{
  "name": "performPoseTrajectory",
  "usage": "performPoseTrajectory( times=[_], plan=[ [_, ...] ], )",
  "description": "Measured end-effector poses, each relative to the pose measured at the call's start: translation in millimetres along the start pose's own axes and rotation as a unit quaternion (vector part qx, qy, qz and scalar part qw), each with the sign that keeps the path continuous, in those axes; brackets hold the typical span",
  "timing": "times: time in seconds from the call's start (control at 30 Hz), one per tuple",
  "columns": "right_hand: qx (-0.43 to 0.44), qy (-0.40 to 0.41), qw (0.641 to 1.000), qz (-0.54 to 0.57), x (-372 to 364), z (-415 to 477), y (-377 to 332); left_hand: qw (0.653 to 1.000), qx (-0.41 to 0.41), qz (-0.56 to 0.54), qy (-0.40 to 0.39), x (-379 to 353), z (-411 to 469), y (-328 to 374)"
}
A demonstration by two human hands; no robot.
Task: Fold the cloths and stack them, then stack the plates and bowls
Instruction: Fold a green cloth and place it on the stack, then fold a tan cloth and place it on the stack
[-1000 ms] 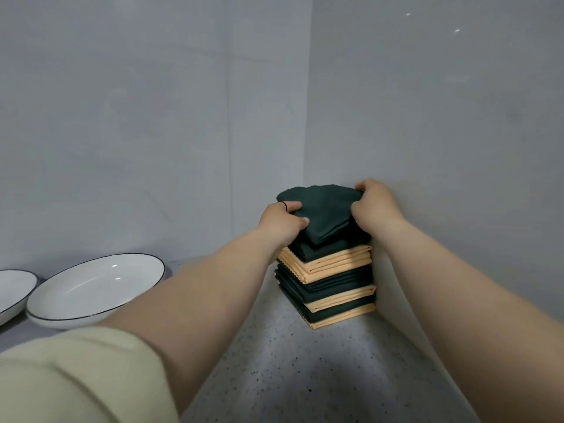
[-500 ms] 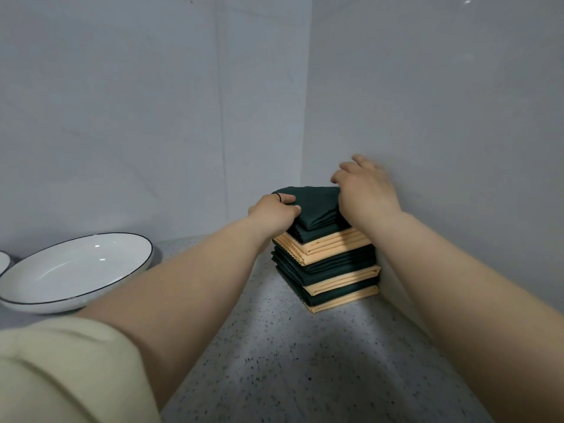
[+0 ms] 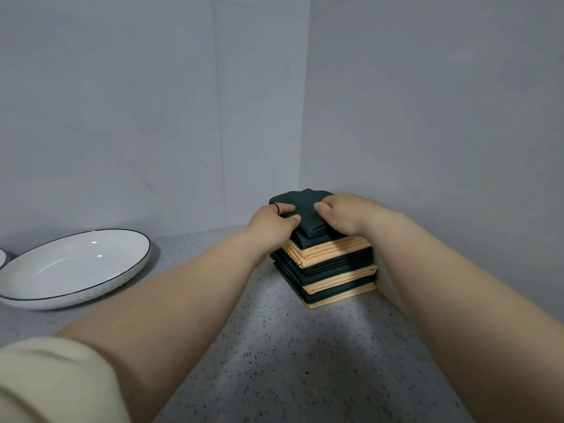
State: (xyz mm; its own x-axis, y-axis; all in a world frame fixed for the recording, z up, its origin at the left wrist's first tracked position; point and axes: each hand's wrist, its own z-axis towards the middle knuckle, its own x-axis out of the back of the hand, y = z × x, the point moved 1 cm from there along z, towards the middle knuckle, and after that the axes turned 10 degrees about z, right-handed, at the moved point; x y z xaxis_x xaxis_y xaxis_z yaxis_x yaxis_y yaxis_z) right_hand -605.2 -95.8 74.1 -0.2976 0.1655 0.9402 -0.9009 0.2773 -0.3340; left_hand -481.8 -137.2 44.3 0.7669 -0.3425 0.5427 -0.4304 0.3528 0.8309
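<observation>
Head view. I count two hands, one stack, two dishes.

The stack of folded cloths stands on the speckled countertop, pushed into the corner where the two grey walls meet. Its near edges show six alternating bands, three dark green and three orange. I cannot tell how many cloths each band holds.

The top green cloth lies rumpled on the stack. The left hand pinches its left edge between thumb and curled fingers. One finger wears a black ring. The right hand grips the cloth's right side, with the thumb pressed on the fabric. Its fingertips are hidden behind the hand.

One white dish with a thin black rim sits well apart to the left, whole and unstacked. A second dish is cut off by the left frame edge, so only a sliver of it shows.

The right forearm covers the right flank of the stack. One pale sleeve fills the lower left corner.
</observation>
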Motion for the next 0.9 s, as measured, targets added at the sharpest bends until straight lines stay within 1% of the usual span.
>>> performPoseTrajectory(
  times=[0.13,0.23,0.4,0.57,0.7,0.9],
  plan=[
    [0.021,0.056,0.998,0.028,3,-5,2,1.0,-0.009,-0.009,0.016,6,-8,8],
    [0.032,0.095,0.993,0.058,9,-15,4,0.999,-0.018,0.014,0.028,16,-18,13],
    [0.05,0.122,0.987,0.087,16,-45,-8,0.997,-0.014,0.056,0.049,49,-49,8],
    [0.089,0.152,0.98,0.094,12,-98,-35,0.992,-0.006,0.121,0.036,88,-105,-14],
    [0.103,0.109,0.984,0.099,-5,-147,-66,0.983,-0.015,0.182,0.013,120,-167,-38],
    [0.171,0.012,0.979,0.113,-50,-217,-137,0.959,-0.003,0.279,-0.043,181,-285,-101]
  ],
)
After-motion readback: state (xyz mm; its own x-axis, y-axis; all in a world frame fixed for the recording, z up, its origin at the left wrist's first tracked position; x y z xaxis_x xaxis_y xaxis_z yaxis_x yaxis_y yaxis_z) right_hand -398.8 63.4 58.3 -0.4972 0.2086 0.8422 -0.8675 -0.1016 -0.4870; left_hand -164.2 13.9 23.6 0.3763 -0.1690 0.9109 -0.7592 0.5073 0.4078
